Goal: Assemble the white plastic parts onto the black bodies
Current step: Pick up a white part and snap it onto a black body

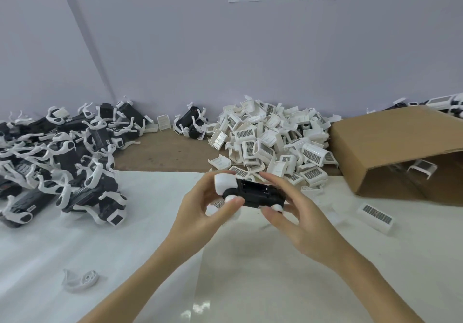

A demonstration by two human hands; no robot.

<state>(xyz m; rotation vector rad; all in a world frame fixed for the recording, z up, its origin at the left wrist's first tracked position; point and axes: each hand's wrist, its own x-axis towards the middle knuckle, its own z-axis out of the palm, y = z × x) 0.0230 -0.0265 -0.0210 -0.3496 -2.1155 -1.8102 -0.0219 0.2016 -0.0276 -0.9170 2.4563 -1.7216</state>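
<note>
Lying on its side at the counter's far right edge, the cardboard box (390,144) opens toward you, and inside its shadowed mouth you can see one white grilled part (423,167) standing on the box's lower wall (the rest of the inside is too dark to read). Just left of the box, along the far edge, a heap of white plastic parts (270,142) spills over the brown strip (160,152) of the counter onto the white sheet (125,242).

Your left hand (200,212) curls its fingers and thumb round the left end of a black body (258,193), where a white plastic part (225,184) sits on it; the grip there is narrow and closed on the piece. Your right hand (295,218) holds the body's right end, thumb beneath near a small white wheel-like piece (277,208), fingers reaching over the top. You hold the body level above the middle of the counter, clear of the sheet.

At the far left corner lies a pile of finished black bodies (65,162) with white arms fitted. One more assembled body (191,124) rests against the wall at the far edge, between the two heaps. A single grilled part (375,216) lies near the right edge, and a lone white bracket (80,279) lies toward the near left.
</note>
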